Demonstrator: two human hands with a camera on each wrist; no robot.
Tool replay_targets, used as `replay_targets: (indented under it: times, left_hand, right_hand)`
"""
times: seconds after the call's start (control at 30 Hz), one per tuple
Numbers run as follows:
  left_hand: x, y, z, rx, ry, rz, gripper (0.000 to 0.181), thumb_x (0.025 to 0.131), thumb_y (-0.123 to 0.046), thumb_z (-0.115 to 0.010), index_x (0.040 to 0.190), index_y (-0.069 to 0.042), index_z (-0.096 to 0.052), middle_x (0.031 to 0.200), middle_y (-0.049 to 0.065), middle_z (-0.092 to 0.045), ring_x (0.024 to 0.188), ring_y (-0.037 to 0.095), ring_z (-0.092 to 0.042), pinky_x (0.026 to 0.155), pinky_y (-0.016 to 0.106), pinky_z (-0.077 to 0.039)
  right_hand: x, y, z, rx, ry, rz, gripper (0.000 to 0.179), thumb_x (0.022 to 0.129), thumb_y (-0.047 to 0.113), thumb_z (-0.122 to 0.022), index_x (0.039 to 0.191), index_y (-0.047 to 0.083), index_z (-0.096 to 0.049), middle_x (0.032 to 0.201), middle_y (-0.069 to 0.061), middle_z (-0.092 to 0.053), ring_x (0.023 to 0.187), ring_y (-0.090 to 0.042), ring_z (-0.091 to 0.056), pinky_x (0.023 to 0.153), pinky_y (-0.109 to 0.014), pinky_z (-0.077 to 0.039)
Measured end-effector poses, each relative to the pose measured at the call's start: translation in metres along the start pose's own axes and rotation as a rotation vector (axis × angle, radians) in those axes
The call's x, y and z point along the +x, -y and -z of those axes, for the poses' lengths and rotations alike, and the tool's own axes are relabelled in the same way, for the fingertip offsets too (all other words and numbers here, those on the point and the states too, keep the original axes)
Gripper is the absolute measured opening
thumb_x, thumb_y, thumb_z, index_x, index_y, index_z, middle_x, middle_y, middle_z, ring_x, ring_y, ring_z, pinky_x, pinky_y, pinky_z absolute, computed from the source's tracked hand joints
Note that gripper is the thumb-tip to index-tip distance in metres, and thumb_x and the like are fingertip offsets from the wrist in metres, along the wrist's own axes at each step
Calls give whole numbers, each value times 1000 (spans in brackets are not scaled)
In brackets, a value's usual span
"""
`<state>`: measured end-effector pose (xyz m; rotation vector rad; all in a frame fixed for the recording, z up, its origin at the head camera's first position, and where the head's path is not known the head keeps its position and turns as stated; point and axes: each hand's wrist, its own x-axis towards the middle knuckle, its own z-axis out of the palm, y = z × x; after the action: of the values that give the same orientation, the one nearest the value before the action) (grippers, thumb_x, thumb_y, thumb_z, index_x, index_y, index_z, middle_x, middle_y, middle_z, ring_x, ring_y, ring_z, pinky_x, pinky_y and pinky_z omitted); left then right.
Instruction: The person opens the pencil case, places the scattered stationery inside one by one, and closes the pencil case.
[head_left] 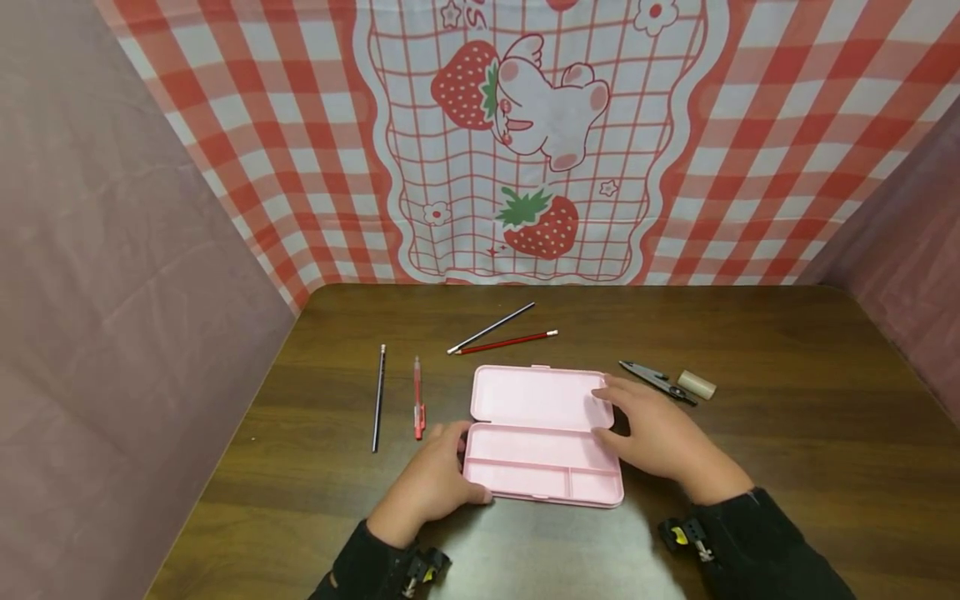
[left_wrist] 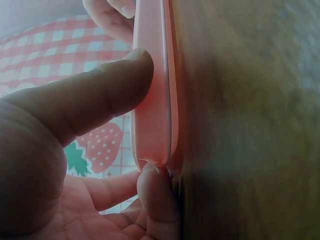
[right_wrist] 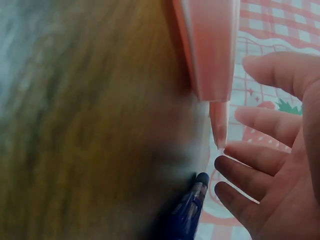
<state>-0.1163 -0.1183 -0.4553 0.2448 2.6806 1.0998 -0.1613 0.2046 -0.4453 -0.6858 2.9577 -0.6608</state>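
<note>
A pink pencil case lies open on the table, its lid folded back toward the far side. Its tray has one long compartment at the back and two smaller ones in front. My left hand grips the case's left end, thumb at the front corner and fingers by the hinge. In the left wrist view the thumb presses on the side wall. At the right end my right hand is spread, fingertips over the lid's right edge and thumb by the tray's back corner.
Left of the case lie a dark pencil and a red pen. Behind it are a red pencil and another dark pencil. A grey compass and a beige cylinder lie beyond my right hand. A checked cloth hangs behind.
</note>
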Motion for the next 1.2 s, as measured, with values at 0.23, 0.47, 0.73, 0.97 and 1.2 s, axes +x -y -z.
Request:
replay_targets:
  times: [0.23, 0.47, 0.73, 0.97, 1.2]
  left_hand:
    - [-1, -2, 1, -11, 1, 0, 93, 62, -18, -98, 141, 1, -52, 114, 12, -53, 99, 25, -54, 88, 48, -48]
    - [-1, -2, 1, -6, 2, -6, 94, 62, -18, -98, 141, 1, -52, 111, 11, -53, 97, 24, -54, 87, 47, -48]
    - [0, -3, 1, -12, 12, -10, 92, 63, -19, -98, 140, 2, -52, 108, 10, -53, 95, 23, -54, 84, 46, -48]
    - [0, -2, 1, -4, 17, 1, 91, 63, -19, -98, 139, 1, -53, 108, 9, -53, 95, 23, -53, 84, 47, -48]
    - [-3, -3, 0, -3, 11, -8, 91, 63, -19, -98, 139, 1, -53, 109, 10, -53, 94, 23, -53, 83, 47, -48]
  right_hand:
    - [-2, -4, -1, -12, 29, 8, 65, 89, 36, -78, 143, 5, -59, 151, -22, -50, 143, -45, -39, 111, -67, -30]
    - [-4, -3, 1, -15, 70, -14, 69, 89, 41, -77, 145, 6, -58, 154, -20, -47, 146, -46, -33, 112, -71, -24]
    - [-7, -4, 2, -16, 35, 3, 62, 90, 38, -77, 141, 5, -61, 154, -21, -47, 145, -46, -34, 110, -71, -26]
    - [-10, -3, 3, -15, 22, -8, 64, 91, 38, -77, 143, 5, -60, 155, -23, -45, 145, -46, -34, 111, -69, -29]
    - [-12, -1, 3, 3, 14, -10, 69, 91, 37, -78, 147, 3, -54, 158, -23, -40, 146, -45, -32, 111, -67, -31]
